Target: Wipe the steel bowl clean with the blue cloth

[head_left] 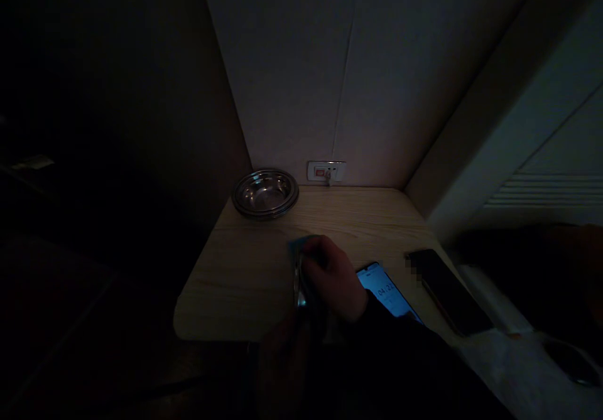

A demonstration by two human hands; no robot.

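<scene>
In dim light, my right hand (336,279) is closed around a blue-green cloth (296,245) and presses it against a shiny metal dish (297,285). The dish is tilted up so that mostly its rim shows, over the front part of the small wooden table (235,282). My left hand (282,351), very dark, grips its lower end near the table's front edge. Much of the dish and the cloth is hidden behind my right hand and in shadow.
Stacked metal dishes (264,194) stand at the table's back left. A lit phone (389,291) lies beside my right forearm, with a dark phone (447,291) farther right. A socket plate (326,172) is on the wall behind. White fabric (513,370) lies at the lower right.
</scene>
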